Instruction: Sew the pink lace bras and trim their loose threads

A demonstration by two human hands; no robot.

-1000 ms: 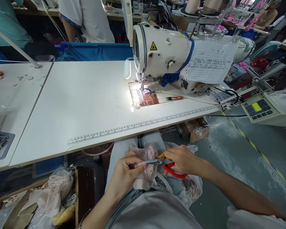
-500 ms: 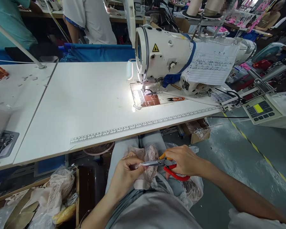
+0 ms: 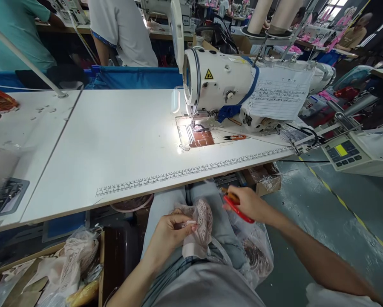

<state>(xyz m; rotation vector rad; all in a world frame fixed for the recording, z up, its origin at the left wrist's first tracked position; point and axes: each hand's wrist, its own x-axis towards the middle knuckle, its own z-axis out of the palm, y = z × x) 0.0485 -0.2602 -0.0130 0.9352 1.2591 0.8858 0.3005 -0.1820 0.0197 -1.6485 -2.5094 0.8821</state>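
Observation:
Over my lap, my left hand (image 3: 175,228) pinches the end of a pale strip on a pink lace garment (image 3: 203,215). The lace hangs down between my knees, with a light strap trailing to its right. My right hand (image 3: 247,202) is wrapped round the handles of scissors (image 3: 237,209), one orange and one red; their blades are hard to make out from here. A gap separates the scissors from the lace. By my right thigh lies a clear plastic bag (image 3: 258,256) with more lace-like material inside.
A white sewing machine (image 3: 223,81) stands on the table (image 3: 124,132), its lamp lit. Orange thread snips (image 3: 235,137) lie beside the needle plate. A printed ruler (image 3: 191,171) runs along the front edge. At lower left is a box (image 3: 102,264) of lace pieces; a control panel (image 3: 344,151) sits right.
My right hand has drawn the scissors away from the strip, up and to the right. The left hand keeps its pinch in nearly the same place. The view has tilted slightly upward.

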